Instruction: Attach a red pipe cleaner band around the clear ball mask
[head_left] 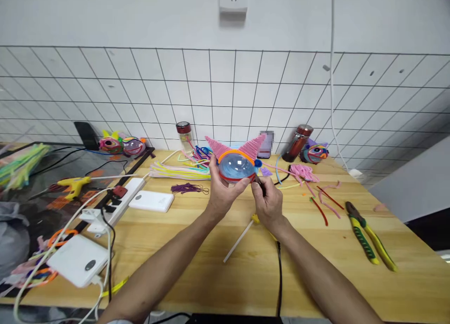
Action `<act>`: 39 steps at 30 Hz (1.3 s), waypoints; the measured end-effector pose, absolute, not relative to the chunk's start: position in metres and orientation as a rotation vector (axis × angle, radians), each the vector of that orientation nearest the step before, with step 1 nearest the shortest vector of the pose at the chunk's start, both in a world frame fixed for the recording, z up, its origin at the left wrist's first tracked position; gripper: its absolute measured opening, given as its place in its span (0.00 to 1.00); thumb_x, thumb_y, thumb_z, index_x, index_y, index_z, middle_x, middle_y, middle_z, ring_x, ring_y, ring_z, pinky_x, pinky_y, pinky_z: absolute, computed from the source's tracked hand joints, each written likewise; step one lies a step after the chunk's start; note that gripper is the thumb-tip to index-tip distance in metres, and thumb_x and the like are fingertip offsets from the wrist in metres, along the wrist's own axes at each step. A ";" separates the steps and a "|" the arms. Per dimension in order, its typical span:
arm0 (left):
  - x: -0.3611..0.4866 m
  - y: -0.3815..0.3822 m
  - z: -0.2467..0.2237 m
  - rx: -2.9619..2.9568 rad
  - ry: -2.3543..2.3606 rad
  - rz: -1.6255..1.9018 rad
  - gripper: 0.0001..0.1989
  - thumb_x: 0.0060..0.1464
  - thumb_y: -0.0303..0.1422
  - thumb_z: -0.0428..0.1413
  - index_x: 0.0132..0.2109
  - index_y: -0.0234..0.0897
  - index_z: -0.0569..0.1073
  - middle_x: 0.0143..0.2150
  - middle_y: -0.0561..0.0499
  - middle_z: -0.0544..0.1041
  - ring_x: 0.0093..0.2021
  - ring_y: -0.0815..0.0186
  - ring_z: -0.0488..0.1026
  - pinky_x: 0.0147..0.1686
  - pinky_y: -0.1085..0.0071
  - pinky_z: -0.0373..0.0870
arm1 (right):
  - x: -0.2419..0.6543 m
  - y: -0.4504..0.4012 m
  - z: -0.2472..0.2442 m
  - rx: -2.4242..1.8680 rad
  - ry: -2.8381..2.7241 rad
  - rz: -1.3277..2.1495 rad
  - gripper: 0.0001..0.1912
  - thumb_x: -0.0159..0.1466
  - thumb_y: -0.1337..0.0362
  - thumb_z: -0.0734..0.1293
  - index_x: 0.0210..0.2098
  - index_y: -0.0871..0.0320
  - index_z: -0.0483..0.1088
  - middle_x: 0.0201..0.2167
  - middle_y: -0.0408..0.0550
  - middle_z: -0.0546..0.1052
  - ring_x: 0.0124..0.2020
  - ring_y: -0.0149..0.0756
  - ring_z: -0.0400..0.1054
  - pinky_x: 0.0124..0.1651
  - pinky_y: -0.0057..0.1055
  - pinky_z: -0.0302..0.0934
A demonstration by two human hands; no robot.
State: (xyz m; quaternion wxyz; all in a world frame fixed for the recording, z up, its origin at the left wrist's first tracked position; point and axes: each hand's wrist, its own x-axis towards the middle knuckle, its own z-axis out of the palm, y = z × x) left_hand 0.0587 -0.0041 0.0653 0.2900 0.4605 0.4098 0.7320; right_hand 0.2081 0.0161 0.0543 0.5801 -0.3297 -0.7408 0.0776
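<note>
A clear dome craft piece (237,165) with an orange rim on top, a red rim below and two pink pointed ears is held up over the table's middle. My left hand (225,190) grips its left and lower side, the thumb along the bottom edge. At its lower right, my right hand (267,202) is closed round a small dark tool (260,185) whose tip meets the rim. A dark blue fuzzy ball sits at the dome's right edge. Beneath my right hand lies a yellow glue gun (255,218), mostly hidden, with a white glue stick (238,242).
Green-yellow pliers (365,235) and red stems (319,211) lie right. Two flasks (298,143) (184,132), a phone (266,145) and finished craft pieces (315,152) line the wall. A power strip (119,202), white power banks (151,200) and another glue gun (74,186) are left.
</note>
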 end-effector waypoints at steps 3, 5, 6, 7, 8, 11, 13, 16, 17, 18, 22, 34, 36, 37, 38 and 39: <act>0.058 0.015 0.051 1.275 1.159 1.978 0.74 0.44 0.63 0.75 0.82 0.41 0.44 0.81 0.29 0.56 0.80 0.43 0.65 0.77 0.53 0.66 | 0.210 0.028 0.045 -0.803 -1.720 0.218 0.10 0.77 0.57 0.64 0.40 0.53 0.71 0.25 0.38 0.73 0.23 0.33 0.63 0.30 0.31 0.57; 0.058 0.022 0.041 1.279 1.175 1.975 0.71 0.46 0.61 0.75 0.82 0.41 0.45 0.82 0.30 0.54 0.81 0.43 0.63 0.78 0.52 0.64 | 0.211 0.032 0.039 -0.827 -1.721 0.242 0.10 0.77 0.58 0.65 0.40 0.53 0.71 0.25 0.38 0.73 0.24 0.33 0.63 0.30 0.31 0.57; 0.058 0.024 0.037 1.278 1.179 1.963 0.71 0.47 0.60 0.75 0.83 0.42 0.44 0.83 0.30 0.54 0.81 0.43 0.62 0.79 0.52 0.64 | 0.211 0.033 0.035 -0.838 -1.721 0.255 0.09 0.77 0.58 0.65 0.40 0.53 0.71 0.25 0.38 0.72 0.23 0.33 0.63 0.30 0.31 0.57; 0.058 0.025 0.033 1.279 1.185 1.950 0.71 0.47 0.58 0.76 0.83 0.42 0.44 0.82 0.30 0.54 0.82 0.43 0.62 0.78 0.52 0.64 | 0.211 0.033 0.032 -0.850 -1.721 0.270 0.09 0.77 0.58 0.65 0.40 0.53 0.71 0.25 0.37 0.72 0.23 0.33 0.63 0.30 0.31 0.57; 0.058 0.026 0.029 1.282 1.197 1.939 0.71 0.47 0.58 0.76 0.83 0.42 0.43 0.82 0.31 0.55 0.82 0.43 0.62 0.78 0.52 0.65 | 0.211 0.034 0.029 -0.861 -1.721 0.286 0.08 0.76 0.58 0.65 0.40 0.53 0.71 0.24 0.37 0.72 0.23 0.33 0.62 0.30 0.30 0.57; 0.058 0.028 0.022 1.283 1.227 1.925 0.71 0.47 0.56 0.76 0.83 0.42 0.44 0.82 0.31 0.55 0.82 0.43 0.61 0.79 0.51 0.64 | 0.212 0.034 0.022 -0.904 -1.721 0.334 0.09 0.76 0.58 0.65 0.40 0.53 0.71 0.24 0.37 0.72 0.24 0.33 0.63 0.31 0.31 0.57; 0.059 0.028 0.020 1.277 1.215 1.908 0.70 0.48 0.56 0.76 0.83 0.41 0.43 0.82 0.30 0.55 0.82 0.43 0.61 0.79 0.51 0.64 | 0.212 0.034 0.020 -0.937 -1.723 0.354 0.09 0.76 0.57 0.65 0.40 0.52 0.71 0.25 0.38 0.72 0.24 0.33 0.64 0.31 0.31 0.57; 0.060 0.028 0.018 1.298 1.215 1.878 0.71 0.49 0.59 0.74 0.83 0.42 0.41 0.83 0.30 0.53 0.82 0.44 0.62 0.78 0.52 0.65 | 0.214 0.033 0.019 -0.964 -1.721 0.363 0.09 0.75 0.56 0.65 0.40 0.52 0.70 0.24 0.37 0.72 0.24 0.33 0.63 0.31 0.31 0.57; 0.061 0.028 0.018 1.309 1.224 1.869 0.71 0.50 0.60 0.74 0.83 0.42 0.40 0.83 0.30 0.52 0.82 0.44 0.62 0.78 0.53 0.65 | 0.215 0.033 0.019 -0.966 -1.718 0.364 0.09 0.75 0.57 0.65 0.39 0.52 0.70 0.24 0.37 0.72 0.24 0.33 0.63 0.30 0.31 0.56; 0.061 0.028 0.018 1.318 1.233 1.862 0.71 0.50 0.61 0.73 0.83 0.42 0.40 0.83 0.29 0.52 0.82 0.44 0.62 0.78 0.52 0.65 | 0.215 0.032 0.019 -0.966 -1.715 0.365 0.09 0.75 0.57 0.65 0.39 0.52 0.70 0.24 0.37 0.71 0.24 0.33 0.63 0.30 0.31 0.56; 0.062 0.028 0.018 1.342 1.249 1.857 0.71 0.50 0.62 0.72 0.84 0.42 0.40 0.83 0.29 0.54 0.82 0.43 0.62 0.78 0.50 0.65 | 0.216 0.030 0.021 -0.951 -1.704 0.365 0.09 0.75 0.58 0.65 0.39 0.52 0.70 0.25 0.37 0.71 0.24 0.33 0.63 0.31 0.31 0.57; 0.066 0.028 0.020 1.273 1.186 1.901 0.68 0.48 0.54 0.75 0.82 0.41 0.45 0.80 0.30 0.59 0.80 0.43 0.64 0.79 0.49 0.64 | 0.217 0.028 0.022 -0.945 -1.699 0.370 0.09 0.75 0.57 0.65 0.38 0.52 0.70 0.24 0.37 0.70 0.23 0.33 0.62 0.30 0.31 0.56; 0.065 0.027 0.020 1.267 1.176 1.898 0.68 0.48 0.53 0.76 0.82 0.42 0.45 0.80 0.31 0.59 0.80 0.44 0.64 0.79 0.49 0.64 | 0.218 0.028 0.023 -0.948 -1.704 0.373 0.08 0.75 0.58 0.65 0.38 0.52 0.70 0.24 0.37 0.70 0.24 0.33 0.62 0.30 0.31 0.56; 0.065 0.027 0.020 1.265 1.170 1.896 0.68 0.48 0.52 0.76 0.82 0.42 0.44 0.80 0.31 0.58 0.80 0.44 0.64 0.79 0.49 0.64 | 0.218 0.028 0.024 -0.950 -1.707 0.375 0.08 0.74 0.58 0.65 0.38 0.52 0.70 0.24 0.36 0.70 0.24 0.33 0.62 0.30 0.31 0.56; 0.065 0.027 0.020 1.263 1.164 1.895 0.68 0.48 0.52 0.76 0.82 0.42 0.44 0.80 0.31 0.58 0.80 0.45 0.64 0.78 0.49 0.64 | 0.218 0.027 0.024 -0.950 -1.708 0.376 0.08 0.74 0.58 0.65 0.38 0.52 0.70 0.24 0.36 0.70 0.24 0.33 0.62 0.30 0.31 0.56; 0.065 0.027 0.020 1.261 1.162 1.895 0.69 0.48 0.51 0.77 0.82 0.43 0.43 0.80 0.31 0.58 0.80 0.45 0.65 0.78 0.49 0.65 | 0.218 0.027 0.024 -0.949 -1.708 0.378 0.08 0.75 0.58 0.65 0.38 0.52 0.70 0.24 0.36 0.70 0.24 0.33 0.62 0.30 0.31 0.56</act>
